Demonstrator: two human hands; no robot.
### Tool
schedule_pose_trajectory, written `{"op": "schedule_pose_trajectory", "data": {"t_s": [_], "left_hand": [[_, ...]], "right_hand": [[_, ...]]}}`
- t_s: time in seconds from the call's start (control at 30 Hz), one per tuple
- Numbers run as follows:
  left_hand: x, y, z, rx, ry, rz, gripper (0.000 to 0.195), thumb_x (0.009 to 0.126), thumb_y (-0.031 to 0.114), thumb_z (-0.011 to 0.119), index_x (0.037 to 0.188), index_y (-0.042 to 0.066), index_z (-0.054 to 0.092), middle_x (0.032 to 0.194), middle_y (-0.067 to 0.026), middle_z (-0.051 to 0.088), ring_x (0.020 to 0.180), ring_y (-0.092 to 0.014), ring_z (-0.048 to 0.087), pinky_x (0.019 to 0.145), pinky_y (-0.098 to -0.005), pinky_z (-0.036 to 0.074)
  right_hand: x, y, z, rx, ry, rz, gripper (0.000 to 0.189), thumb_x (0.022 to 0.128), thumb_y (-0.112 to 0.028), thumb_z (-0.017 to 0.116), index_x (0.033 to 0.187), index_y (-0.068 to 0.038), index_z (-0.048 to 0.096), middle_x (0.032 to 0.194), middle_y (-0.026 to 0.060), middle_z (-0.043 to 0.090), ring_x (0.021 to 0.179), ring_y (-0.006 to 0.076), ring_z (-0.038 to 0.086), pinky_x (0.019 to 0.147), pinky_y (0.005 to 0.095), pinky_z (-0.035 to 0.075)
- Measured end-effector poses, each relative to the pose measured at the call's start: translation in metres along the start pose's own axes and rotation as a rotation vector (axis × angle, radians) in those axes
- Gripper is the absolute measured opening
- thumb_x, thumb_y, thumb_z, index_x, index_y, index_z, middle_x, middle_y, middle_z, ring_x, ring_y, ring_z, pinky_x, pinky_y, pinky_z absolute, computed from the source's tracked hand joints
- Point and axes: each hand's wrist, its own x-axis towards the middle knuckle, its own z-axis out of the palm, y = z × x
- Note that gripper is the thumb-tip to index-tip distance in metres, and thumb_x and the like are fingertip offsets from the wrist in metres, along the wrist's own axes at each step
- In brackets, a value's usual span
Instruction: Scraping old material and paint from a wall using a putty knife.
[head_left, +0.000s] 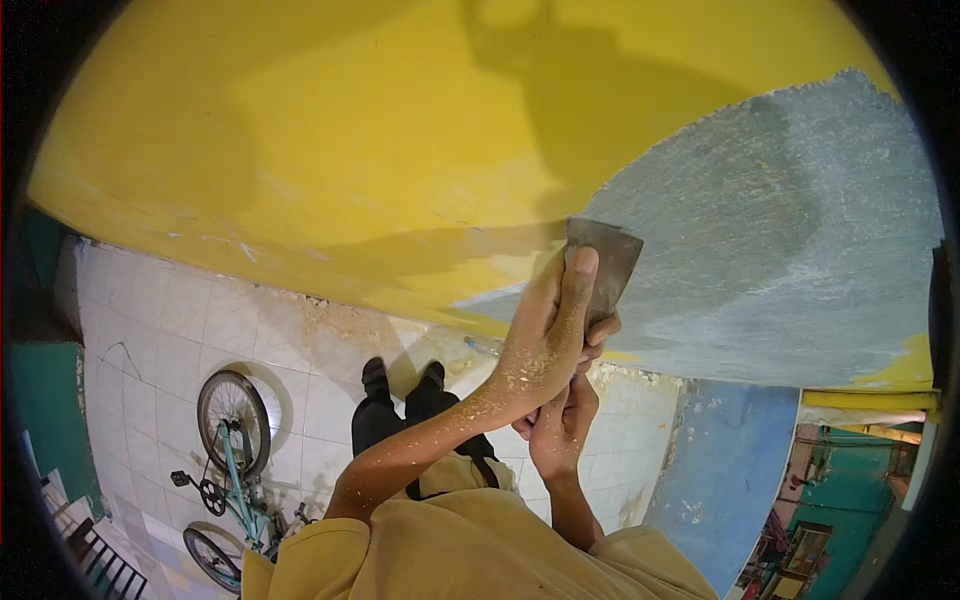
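Observation:
A scraper with a flat metal blade (619, 259) lies against the wall where yellow paint (375, 150) meets a bare grey patch (720, 202). My left hand (544, 337), flecked with yellow paint chips, grips it, the thumb flat on the blade and the fingers curled behind. Just below, my right hand (562, 427) is closed around the lower end of the tool; its handle is mostly hidden by the hands. The grey patch spreads to the right of the blade, with a ragged upper edge against the yellow.
A turquoise bicycle (238, 480) lies on the white tiled floor (176, 322) at lower left. A clear plastic bottle (484, 345) is by the wall's foot, near my feet. At right stands a blue wall (724, 472), with cluttered shelves (802, 555) beyond it.

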Motion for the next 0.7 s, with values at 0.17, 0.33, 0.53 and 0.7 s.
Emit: {"op": "schedule_pose_trajectory", "data": {"t_s": [0.17,0.33,0.53,0.7], "left_hand": [[0.003,0.006,-0.001,0.063,0.026,0.013,0.042,0.099,0.049,0.034,0.087,0.010,0.033,0.056,-0.0002,0.037,0.042,-0.004,0.029,0.038,-0.0206,0.025],[0.003,-0.003,-0.004,0.068,0.033,-0.007,0.042,0.099,0.051,0.035,0.086,0.010,0.032,0.057,0.0001,0.037,0.042,-0.005,0.030,0.038,-0.0203,0.025],[-0.001,0.001,-0.004,0.033,0.018,-0.015,0.037,0.100,0.047,0.032,0.091,0.011,0.033,0.058,0.0020,0.035,0.045,-0.003,0.029,0.039,-0.0197,0.023],[0.000,-0.007,-0.005,0.029,0.034,-0.017,0.040,0.099,0.051,0.034,0.092,0.011,0.033,0.059,0.0019,0.037,0.044,-0.003,0.030,0.038,-0.0198,0.024]], "right_hand": [[0.010,-0.007,0.007,-0.037,0.004,0.011,0.028,0.101,-0.029,0.041,0.096,-0.002,0.045,0.062,-0.0006,0.047,0.051,0.0047,0.042,0.044,0.0216,0.034],[0.006,-0.004,0.002,-0.046,0.006,0.109,0.028,0.101,-0.030,0.040,0.094,-0.003,0.045,0.061,-0.0010,0.047,0.051,0.0045,0.042,0.044,0.0215,0.034],[0.006,-0.008,0.005,-0.107,-0.032,0.011,0.029,0.102,-0.030,0.040,0.091,-0.003,0.044,0.058,-0.0009,0.046,0.047,0.0049,0.042,0.042,0.0221,0.034],[0.006,-0.001,0.002,-0.096,-0.031,0.005,0.030,0.102,-0.030,0.040,0.088,-0.004,0.045,0.055,-0.0008,0.046,0.044,0.0058,0.042,0.040,0.0229,0.034]]}}
